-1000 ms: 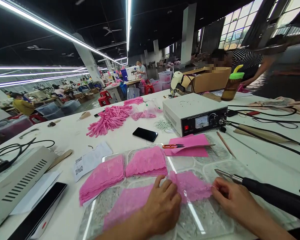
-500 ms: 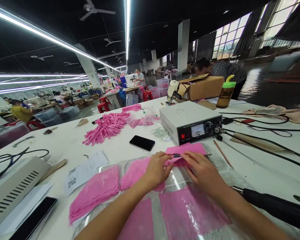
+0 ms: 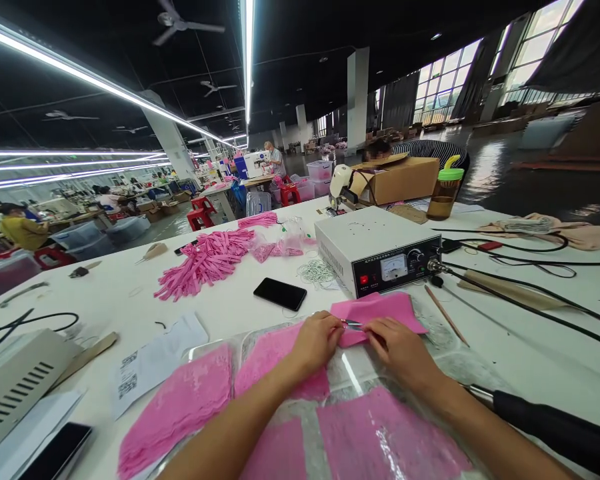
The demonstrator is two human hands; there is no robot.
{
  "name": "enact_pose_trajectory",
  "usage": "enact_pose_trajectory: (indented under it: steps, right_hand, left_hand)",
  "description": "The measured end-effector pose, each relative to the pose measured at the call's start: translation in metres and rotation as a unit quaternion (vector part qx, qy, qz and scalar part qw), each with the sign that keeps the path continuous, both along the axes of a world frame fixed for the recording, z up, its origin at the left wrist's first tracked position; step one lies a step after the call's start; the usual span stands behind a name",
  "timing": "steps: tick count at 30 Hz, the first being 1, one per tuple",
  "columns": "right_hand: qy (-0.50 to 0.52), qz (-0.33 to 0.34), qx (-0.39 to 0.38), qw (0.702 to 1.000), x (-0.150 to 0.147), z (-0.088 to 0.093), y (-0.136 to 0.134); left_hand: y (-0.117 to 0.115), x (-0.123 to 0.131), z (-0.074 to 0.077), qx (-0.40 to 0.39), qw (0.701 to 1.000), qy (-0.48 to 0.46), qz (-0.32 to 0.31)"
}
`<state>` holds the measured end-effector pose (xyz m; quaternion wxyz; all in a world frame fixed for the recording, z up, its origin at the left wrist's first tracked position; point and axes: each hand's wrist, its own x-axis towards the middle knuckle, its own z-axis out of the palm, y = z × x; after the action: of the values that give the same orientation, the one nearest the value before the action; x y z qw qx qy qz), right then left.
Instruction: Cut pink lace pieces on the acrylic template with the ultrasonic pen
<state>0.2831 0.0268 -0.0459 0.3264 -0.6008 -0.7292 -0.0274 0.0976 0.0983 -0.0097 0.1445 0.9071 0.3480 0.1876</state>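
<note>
My left hand (image 3: 316, 343) is closed in a pinch at the left end of a small slim metal tool (image 3: 353, 325), whose exact kind I cannot make out. At its other end, the fingertips of my right hand (image 3: 399, 343) are pinched together. Under and behind the fingers lies a pink fabric piece (image 3: 380, 307), partly hidden by my hands. Stacked pink fabric pieces (image 3: 180, 407) sit to the left on a clear plastic template (image 3: 310, 433). Another pink fabric piece (image 3: 380, 433) lies flat below my hands, with a glossy clear surface over it.
Behind my hands stands a grey control box (image 3: 375, 243) with a dial. A black phone (image 3: 280, 294), a heap of pink strips (image 3: 205, 263) and a printed paper (image 3: 155, 363) lie leftward. A black-handled tool (image 3: 545, 423), cables (image 3: 525, 293) and a wooden stick (image 3: 446, 313) are rightward.
My hands have drawn slightly nearer, and the tool's end that stuck out past my right hand is now hidden. More pink fabric shows behind the fingers. The view has shifted a little.
</note>
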Motion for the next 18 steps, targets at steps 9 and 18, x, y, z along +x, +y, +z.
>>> enact_pose_trajectory:
  steps: [9,18]
  right_hand:
    - [0.076,-0.005,0.011,0.997,-0.005,0.007,0.009]
    - [0.222,-0.03,0.06,0.973,-0.008,0.028,0.008]
  left_hand:
    - [0.01,0.019,0.007,-0.053,0.995,-0.064,-0.054]
    - [0.018,0.039,-0.009,-0.155,0.98,-0.109,-0.062]
